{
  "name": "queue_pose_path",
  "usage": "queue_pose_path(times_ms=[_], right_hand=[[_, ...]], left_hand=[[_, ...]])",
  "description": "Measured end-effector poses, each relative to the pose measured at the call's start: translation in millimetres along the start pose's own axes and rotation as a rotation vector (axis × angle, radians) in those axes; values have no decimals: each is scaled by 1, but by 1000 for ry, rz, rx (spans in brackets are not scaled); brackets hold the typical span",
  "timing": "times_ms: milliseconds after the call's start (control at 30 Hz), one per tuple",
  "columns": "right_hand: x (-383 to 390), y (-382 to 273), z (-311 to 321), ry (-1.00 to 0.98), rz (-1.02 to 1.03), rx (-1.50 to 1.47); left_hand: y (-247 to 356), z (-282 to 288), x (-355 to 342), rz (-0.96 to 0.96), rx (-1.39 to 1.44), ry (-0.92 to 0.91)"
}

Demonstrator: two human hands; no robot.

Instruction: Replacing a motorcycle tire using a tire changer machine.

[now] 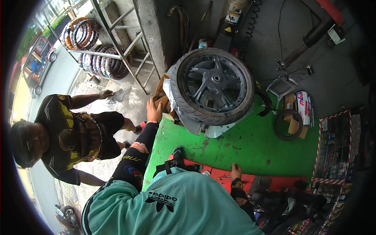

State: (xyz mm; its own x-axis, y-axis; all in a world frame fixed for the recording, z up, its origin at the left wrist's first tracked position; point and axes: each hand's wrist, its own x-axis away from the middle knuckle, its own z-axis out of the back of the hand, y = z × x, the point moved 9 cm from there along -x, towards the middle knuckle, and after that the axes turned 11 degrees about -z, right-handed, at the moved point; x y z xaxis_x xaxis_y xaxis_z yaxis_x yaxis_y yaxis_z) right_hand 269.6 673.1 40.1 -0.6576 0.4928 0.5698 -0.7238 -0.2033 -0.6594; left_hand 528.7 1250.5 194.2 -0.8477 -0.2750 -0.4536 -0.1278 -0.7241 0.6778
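Observation:
My left hand [154, 110] has its fingers curled on the edge of an open cardboard box [168, 116], beside the tire changer; the box's contents are mostly hidden. Just right of the box, a motorcycle wheel with a black tire and grey spoked rim [213, 84] lies flat on the machine's metal turntable [223, 129]. My right hand [236, 171] hangs lower right, near the red floor strip [219, 178], with nothing visible in its loosely bent fingers.
A person [58, 139] stands at the left on the pavement, holding a pale crumpled item. A rack of tires [103, 62] is behind them, a street with vehicles beyond. The machine's arm [309, 41], a loose tire [288, 134], boxes [303, 102] and a display case [333, 149] stand right.

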Motion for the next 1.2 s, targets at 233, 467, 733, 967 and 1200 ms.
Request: queue_pose_path(times_ms=[233, 467, 733, 967, 1200], right_hand=[[-32, -285, -23, 410, 388, -107], [-67, -359, -38, 716, 185, -55], [-77, -360, -46, 748, 208, -13], [-75, -350, -42, 693, 208, -165], [-53, -185, -21, 154, 251, -645]], left_hand=[[66, -92, -105, 49, -53, -11], [77, -109, -109, 145, -257, -23], [68, -120, -111, 78, -157, -19], [59, -111, -106, 13, 36, 90], [-16, -84, -39, 8, 17, -120]])
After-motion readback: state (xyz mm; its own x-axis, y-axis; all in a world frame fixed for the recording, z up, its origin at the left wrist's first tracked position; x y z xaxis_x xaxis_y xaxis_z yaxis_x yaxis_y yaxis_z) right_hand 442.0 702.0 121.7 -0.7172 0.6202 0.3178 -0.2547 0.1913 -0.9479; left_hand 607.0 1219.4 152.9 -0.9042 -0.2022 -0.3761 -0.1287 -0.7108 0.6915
